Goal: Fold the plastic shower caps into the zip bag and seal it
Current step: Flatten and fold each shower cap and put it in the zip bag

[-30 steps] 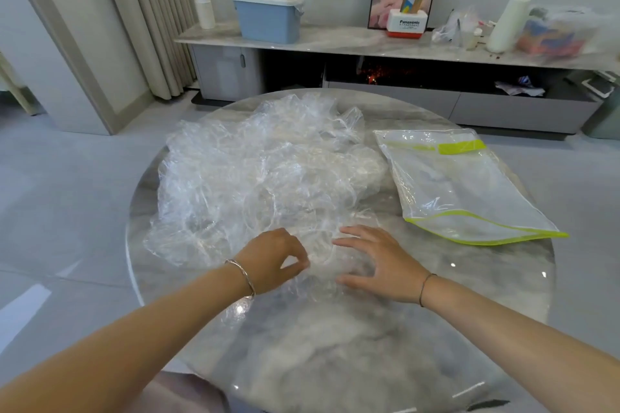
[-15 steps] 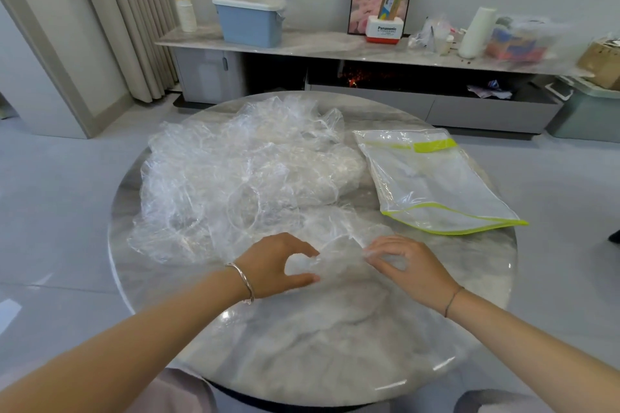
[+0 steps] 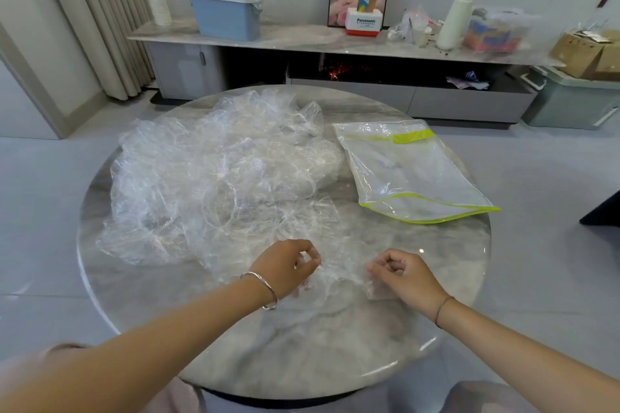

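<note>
A loose heap of clear plastic shower caps (image 3: 214, 178) covers the left and middle of the round marble table (image 3: 436, 278). One clear cap (image 3: 339, 273) is stretched between my hands near the front of the heap. My left hand (image 3: 285, 266) pinches its left edge, and my right hand (image 3: 406, 277) pinches its right edge. A clear zip bag (image 3: 411, 171) with yellow-green edges and slider lies flat on the table's right side, apart from both hands.
Behind the table runs a low marble-topped cabinet (image 3: 302, 38) carrying a blue bin (image 3: 228, 12), stacked cups, a white roll and bags. Curtains hang at the left. A grey-green crate (image 3: 570, 100) with cardboard boxes stands at the right.
Both hands have drawn back from the heap toward me and moved apart, fingers now pinching one cap and stretching it between them. The camera view has shifted right and tilted.
</note>
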Demonstrator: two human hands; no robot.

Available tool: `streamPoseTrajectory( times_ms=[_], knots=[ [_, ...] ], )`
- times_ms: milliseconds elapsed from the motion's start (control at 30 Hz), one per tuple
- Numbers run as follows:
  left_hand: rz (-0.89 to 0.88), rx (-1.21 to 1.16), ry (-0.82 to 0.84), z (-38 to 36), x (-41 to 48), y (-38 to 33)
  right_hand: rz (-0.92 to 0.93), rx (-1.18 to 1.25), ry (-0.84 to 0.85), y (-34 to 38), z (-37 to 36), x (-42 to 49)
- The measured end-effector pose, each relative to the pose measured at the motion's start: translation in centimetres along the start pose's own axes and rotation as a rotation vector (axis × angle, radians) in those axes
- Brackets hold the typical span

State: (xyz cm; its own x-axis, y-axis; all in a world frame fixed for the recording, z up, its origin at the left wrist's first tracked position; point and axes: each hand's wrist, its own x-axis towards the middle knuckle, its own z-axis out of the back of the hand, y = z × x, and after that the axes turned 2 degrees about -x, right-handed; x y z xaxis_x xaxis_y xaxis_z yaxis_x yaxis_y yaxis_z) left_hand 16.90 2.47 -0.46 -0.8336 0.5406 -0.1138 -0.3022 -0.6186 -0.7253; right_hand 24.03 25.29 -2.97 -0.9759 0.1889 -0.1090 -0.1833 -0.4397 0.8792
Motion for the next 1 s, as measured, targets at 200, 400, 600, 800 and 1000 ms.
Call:
streamPoseTrajectory(
  times_ms=[200, 400, 600, 800, 1000],
  knots=[
    [-0.150, 0.409, -0.207, -0.5, 0.8, -0.1, -0.035, -0.183, -0.076, -1.0, -0.3, 0.6],
    [-0.559, 0.755, 0.116, -2.6, 1.1, 1.0, 0.271, -0.572, -0.202, -1.3, -1.0, 0.1],
    [-0.390, 0.708, 0.254, -4.0, 1.7, 3.5, 0.301, -0.895, 0.152, -2.1, -2.1, -0.3],
    [-0.387, 0.685, 0.268, -4.3, 1.8, 3.4, 0.230, -0.943, 0.227, -2.9, -1.9, -0.1],
    [-0.365, 0.661, 0.289, -4.3, 1.6, 3.5, 0.236, -0.938, 0.249, -3.0, -1.9, 0.1]
  ],
)
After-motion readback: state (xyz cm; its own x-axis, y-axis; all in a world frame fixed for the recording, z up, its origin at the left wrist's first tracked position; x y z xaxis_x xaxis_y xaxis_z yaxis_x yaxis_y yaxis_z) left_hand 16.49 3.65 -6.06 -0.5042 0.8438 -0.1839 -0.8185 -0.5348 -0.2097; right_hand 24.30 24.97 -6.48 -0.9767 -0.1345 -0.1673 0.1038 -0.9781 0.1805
